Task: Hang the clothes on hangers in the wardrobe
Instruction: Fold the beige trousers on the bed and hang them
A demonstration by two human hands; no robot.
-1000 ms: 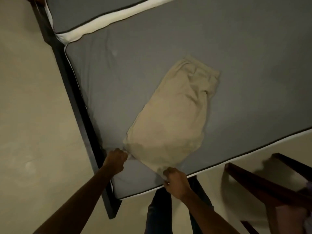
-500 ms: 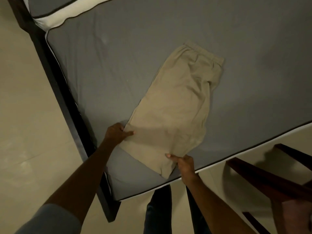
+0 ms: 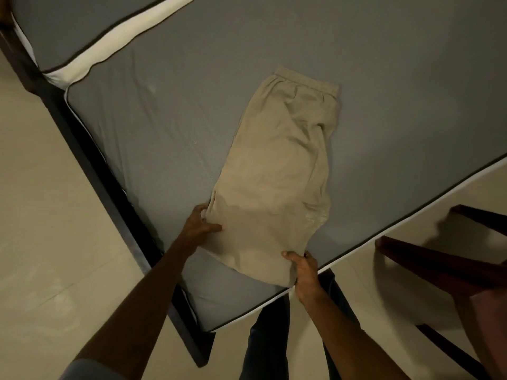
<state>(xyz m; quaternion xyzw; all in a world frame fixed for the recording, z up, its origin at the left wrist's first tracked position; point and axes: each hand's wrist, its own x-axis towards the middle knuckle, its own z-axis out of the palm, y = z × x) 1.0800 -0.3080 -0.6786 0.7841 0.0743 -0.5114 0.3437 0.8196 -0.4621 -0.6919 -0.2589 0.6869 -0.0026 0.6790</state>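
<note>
Beige shorts [image 3: 277,171] lie flat on the grey mattress [image 3: 170,127], waistband toward the far side, hem toward me. My left hand [image 3: 199,227] grips the left hem corner, thumb on top of the cloth and fingers curled at its edge. At the right hem corner my right hand [image 3: 303,272] pinches the fabric, thumb on top, near the mattress's front edge. No hanger or wardrobe is in view.
A dark bed frame [image 3: 90,165] runs along the mattress's left side above a pale tiled floor [image 3: 41,242]. A dark wooden piece of furniture [image 3: 439,267] stands at the right. My legs [image 3: 269,346] show below the mattress corner.
The shorts have been spread out flatter and lie a little farther onto the mattress. Both hands have shifted from the bunched hem to its two corners.
</note>
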